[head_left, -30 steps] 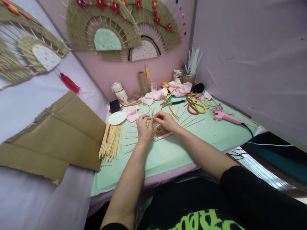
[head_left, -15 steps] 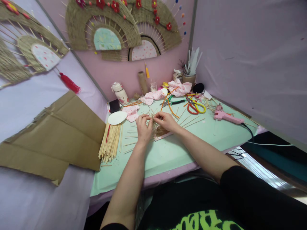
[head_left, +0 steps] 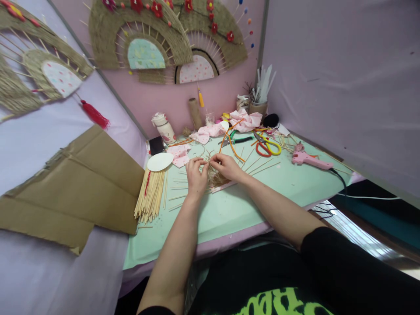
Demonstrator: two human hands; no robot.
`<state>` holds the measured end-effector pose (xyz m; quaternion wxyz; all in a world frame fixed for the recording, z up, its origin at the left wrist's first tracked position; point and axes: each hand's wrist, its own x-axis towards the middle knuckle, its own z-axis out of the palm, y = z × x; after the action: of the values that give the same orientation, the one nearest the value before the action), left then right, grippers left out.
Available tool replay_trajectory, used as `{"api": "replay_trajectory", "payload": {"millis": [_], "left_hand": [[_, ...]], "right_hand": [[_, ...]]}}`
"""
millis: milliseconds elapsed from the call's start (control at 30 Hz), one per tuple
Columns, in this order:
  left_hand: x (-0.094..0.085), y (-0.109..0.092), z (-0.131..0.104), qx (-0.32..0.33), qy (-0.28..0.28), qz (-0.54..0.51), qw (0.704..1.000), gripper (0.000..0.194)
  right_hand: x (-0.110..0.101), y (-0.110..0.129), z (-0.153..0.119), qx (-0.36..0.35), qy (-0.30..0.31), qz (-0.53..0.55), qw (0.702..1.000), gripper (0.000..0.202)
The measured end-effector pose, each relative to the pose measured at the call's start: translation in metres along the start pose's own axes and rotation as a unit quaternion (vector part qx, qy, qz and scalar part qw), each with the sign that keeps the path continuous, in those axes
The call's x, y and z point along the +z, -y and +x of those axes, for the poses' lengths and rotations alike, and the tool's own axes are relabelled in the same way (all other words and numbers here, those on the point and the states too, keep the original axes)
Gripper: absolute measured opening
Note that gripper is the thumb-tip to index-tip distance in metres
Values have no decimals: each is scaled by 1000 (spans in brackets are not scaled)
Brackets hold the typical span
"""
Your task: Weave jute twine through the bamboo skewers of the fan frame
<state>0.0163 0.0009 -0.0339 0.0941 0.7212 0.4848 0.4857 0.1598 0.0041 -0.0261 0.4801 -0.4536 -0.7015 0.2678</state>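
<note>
A half-round piece with thin sticks fanning outward and brown fibre at its middle lies on the green table. My left hand is over its left side, thumb and forefinger pinched at the fibre near the top. Close beside it, my right hand pinches at the same spot from the right. The fingertips of both hands nearly meet, and the strand between them is too fine to make out clearly. Part of the piece is hidden under the hands.
Left of the hands are a bundle of sticks, a white oval and cardboard. Behind lie pliers, scissors, pink cloth and a bottle. A pink glue gun with its cord is at the right.
A thin brown strand now loops up slightly above the pinched fingertips. Both hands have stayed almost in the same place.
</note>
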Motion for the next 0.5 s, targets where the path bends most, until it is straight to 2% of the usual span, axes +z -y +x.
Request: {"api": "replay_trajectory", "payload": {"millis": [200,500], "left_hand": [[3,3,0,12,1,11,1000,4],[4,3,0,-23,-9,-12,1000,4]], "right_hand": [[0,0,0,4,7,-11,1000,12],[1,-1,0,43,-16,-6,999,11]]}}
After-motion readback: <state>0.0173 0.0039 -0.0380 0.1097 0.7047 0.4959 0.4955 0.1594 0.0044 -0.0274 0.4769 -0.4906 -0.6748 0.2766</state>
